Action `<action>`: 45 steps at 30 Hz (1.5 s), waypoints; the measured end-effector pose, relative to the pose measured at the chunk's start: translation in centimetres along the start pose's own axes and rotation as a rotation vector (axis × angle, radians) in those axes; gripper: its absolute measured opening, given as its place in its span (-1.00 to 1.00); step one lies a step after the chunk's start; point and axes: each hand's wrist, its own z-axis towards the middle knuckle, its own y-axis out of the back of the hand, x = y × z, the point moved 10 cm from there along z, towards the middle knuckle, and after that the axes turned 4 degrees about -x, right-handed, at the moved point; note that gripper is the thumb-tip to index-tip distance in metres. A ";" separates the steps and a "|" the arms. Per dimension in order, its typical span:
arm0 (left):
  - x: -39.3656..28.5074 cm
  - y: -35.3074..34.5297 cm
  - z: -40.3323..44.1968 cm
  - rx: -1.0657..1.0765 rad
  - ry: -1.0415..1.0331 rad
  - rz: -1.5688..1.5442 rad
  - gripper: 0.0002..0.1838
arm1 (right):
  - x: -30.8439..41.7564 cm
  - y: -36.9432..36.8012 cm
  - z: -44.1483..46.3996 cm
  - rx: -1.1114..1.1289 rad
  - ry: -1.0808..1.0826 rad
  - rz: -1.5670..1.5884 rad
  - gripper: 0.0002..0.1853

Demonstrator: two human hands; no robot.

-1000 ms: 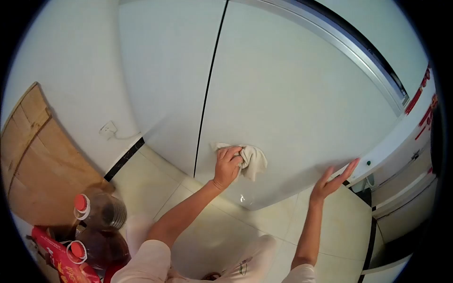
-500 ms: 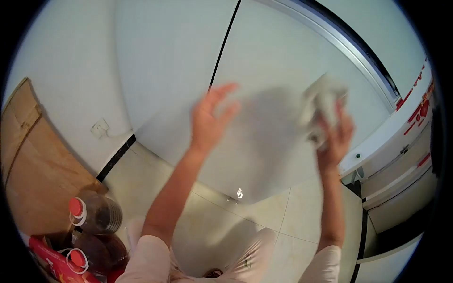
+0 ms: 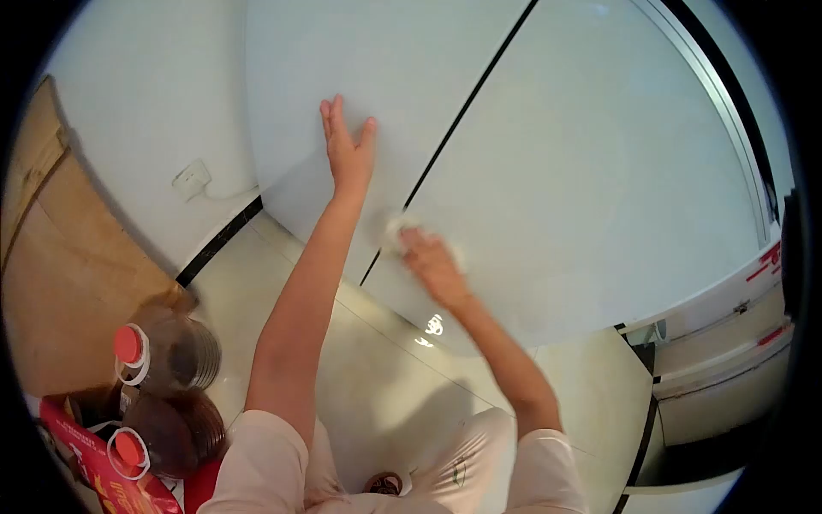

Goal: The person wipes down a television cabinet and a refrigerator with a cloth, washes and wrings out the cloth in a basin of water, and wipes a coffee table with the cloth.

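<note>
Nearest you, two red-capped bottles, the lower (image 3: pixel 175 437) and the upper (image 3: pixel 184 351), stood to the left of your knees, beside pale floor tiles (image 3: pixel 368 364). Farther out, your right hand (image 3: pixel 435 267) reached up and leftward to a pale cloth (image 3: pixel 395 236) against the white front, at the lower part of the dark seam (image 3: pixel 471 103). The cloth lay directly beneath those fingers and a little beyond their tips, toward the left; blur hid its long axis, and whether the fingers grasped it or merely pressed it could not be told. Your left hand (image 3: pixel 346 158), farther from the cloth, was up and left of it, fingers spread and grasping nothing, before the left panel (image 3: pixel 385 60); contact there was unclear. The right panel (image 3: pixel 591 171) extended beyond the seam.
</note>
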 end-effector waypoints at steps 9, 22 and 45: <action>-0.8 0.0 -0.1 0.219 -0.077 0.060 -0.26 | -2.5 -10.9 -11.1 0.472 -0.285 0.198 -0.50; -0.2 -1.5 -1.5 0.118 -0.324 0.168 -0.28 | -0.1 12.2 -1.4 -0.739 -0.010 -0.520 -0.97; 8.6 6.3 2.1 -0.192 0.196 -0.187 -0.75 | -0.5 26.7 -11.4 -0.853 -0.176 -0.700 -0.70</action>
